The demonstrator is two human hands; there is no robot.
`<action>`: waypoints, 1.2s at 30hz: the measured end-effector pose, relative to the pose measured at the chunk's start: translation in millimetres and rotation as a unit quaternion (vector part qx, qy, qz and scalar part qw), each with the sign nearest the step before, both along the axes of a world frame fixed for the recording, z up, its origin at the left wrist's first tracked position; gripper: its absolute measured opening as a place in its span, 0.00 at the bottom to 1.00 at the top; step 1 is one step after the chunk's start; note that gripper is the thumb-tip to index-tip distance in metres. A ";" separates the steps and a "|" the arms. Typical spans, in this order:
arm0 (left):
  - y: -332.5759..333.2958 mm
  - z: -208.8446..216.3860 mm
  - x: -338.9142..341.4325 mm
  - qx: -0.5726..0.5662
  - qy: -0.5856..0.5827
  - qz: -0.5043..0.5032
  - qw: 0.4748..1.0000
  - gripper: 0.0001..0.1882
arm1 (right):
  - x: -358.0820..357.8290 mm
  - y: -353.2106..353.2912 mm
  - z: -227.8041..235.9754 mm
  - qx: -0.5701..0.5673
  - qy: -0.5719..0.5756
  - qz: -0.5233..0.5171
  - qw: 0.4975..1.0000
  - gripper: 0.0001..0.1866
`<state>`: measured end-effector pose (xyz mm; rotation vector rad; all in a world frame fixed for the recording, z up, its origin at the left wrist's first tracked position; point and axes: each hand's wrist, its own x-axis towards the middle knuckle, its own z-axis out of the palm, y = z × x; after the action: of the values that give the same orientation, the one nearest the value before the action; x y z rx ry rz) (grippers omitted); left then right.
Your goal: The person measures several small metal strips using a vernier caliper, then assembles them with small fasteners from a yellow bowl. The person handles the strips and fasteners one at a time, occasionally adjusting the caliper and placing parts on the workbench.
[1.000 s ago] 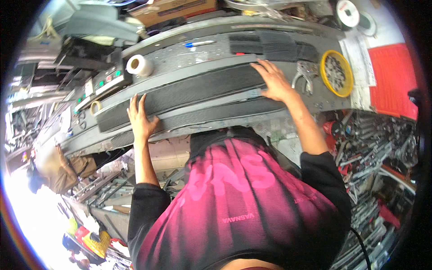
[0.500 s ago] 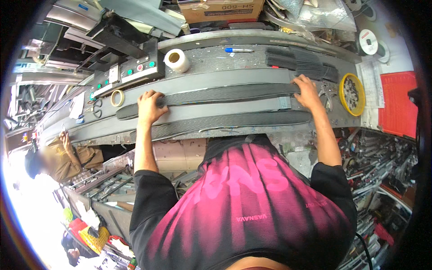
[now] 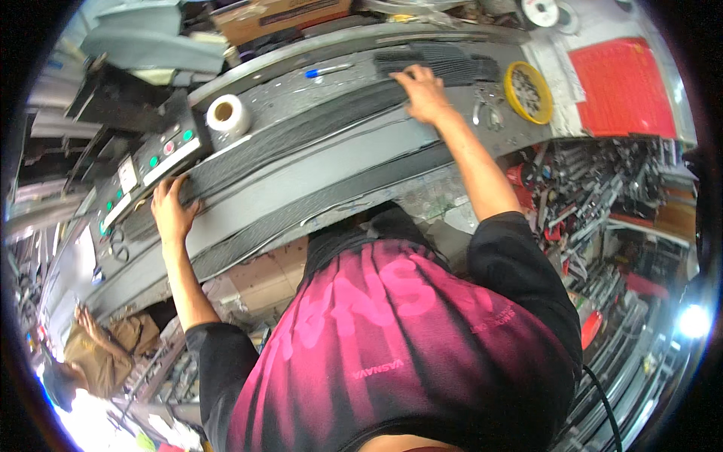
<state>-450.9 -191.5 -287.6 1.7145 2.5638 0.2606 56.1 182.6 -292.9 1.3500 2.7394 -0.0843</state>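
Observation:
Both of my hands are on a long, dark pleated strip (image 3: 294, 124) that lies slantwise along the grey workbench. My left hand (image 3: 172, 211) grips it near its left end, fingers curled over the far edge and thumb on the near side. At the right end, my right hand (image 3: 423, 92) pinches the strip with bent fingers. Just nearer to me lies a flat grey length of material (image 3: 301, 162). A second dark pleated strip (image 3: 301, 200) runs along the bench's front edge, with neither hand on it.
A control box with green buttons (image 3: 169, 154) and a white roll (image 3: 239, 119) stand behind the strip. Farther right are a blue-capped marker (image 3: 329, 71), folded pleated pieces (image 3: 444, 64) and a yellow bowl (image 3: 510, 94) of small metal parts. Another person (image 3: 113, 339) sits at lower left.
Both hands have carried the pleated strip away from me, toward the control box and white roll. It now covers most of the yellowish tape ring. The whole view has tilted and shifted.

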 end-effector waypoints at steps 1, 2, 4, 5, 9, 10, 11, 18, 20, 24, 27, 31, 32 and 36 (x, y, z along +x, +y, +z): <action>-1.6 -4.8 7.1 0.022 0.020 -0.010 1.000 0.40 | 3.2 -5.2 -1.0 0.016 0.051 0.009 0.999 0.41; -4.1 -8.9 17.7 0.073 0.020 -0.020 0.997 0.37 | 13.0 -12.3 -0.9 0.017 0.083 0.006 0.996 0.40; -10.0 -18.4 51.8 0.161 0.011 -0.009 0.987 0.33 | 43.5 -22.0 3.3 -0.002 0.112 -0.017 0.994 0.36; -14.2 -22.2 72.6 0.178 -0.013 0.005 0.984 0.31 | 58.5 -24.3 4.0 0.002 0.145 -0.008 0.989 0.34; -12.3 -36.9 178.1 0.231 -0.138 0.007 0.963 0.23 | 133.7 -33.9 4.9 -0.001 0.099 -0.092 0.991 0.27; -7.2 -37.2 204.3 0.235 -0.184 0.002 0.954 0.22 | 150.7 -38.0 3.3 -0.002 0.087 -0.096 0.992 0.28; 0.1 -36.1 228.7 0.232 -0.212 -0.003 0.949 0.21 | 165.7 -42.8 1.0 -0.006 0.073 -0.103 0.992 0.29; 80.4 -12.9 335.3 0.153 -0.346 -0.145 0.914 0.18 | 213.6 -72.5 -25.2 -0.109 0.074 -0.062 0.989 0.36; 105.8 -7.9 357.1 0.135 -0.340 -0.192 0.911 0.18 | 218.5 -70.8 -33.9 -0.126 0.078 -0.072 0.986 0.37; 162.7 -4.7 412.6 0.098 -0.311 -0.233 0.916 0.19 | 236.2 -59.0 -38.5 -0.153 0.098 -0.053 0.982 0.35; 201.7 -10.3 465.1 0.100 -0.280 -0.255 0.920 0.24 | 256.0 -44.4 -33.0 -0.167 0.179 0.000 0.970 0.31; 236.2 -23.6 524.2 0.031 -0.215 -0.265 0.939 0.37 | 312.5 20.6 -18.6 -0.043 0.304 -0.057 0.950 0.18; 238.8 -25.5 533.8 0.030 -0.193 -0.256 0.947 0.40 | 329.8 47.5 -16.1 0.000 0.329 -0.110 0.938 0.11; 247.7 -28.0 561.3 -0.028 -0.129 -0.190 0.973 0.51 | 404.3 138.9 -4.8 0.111 0.166 -0.271 0.942 0.11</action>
<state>110.5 56.1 -315.5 1.9545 1.9988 0.3597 460.5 321.4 -297.7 2.3179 2.5852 -0.0427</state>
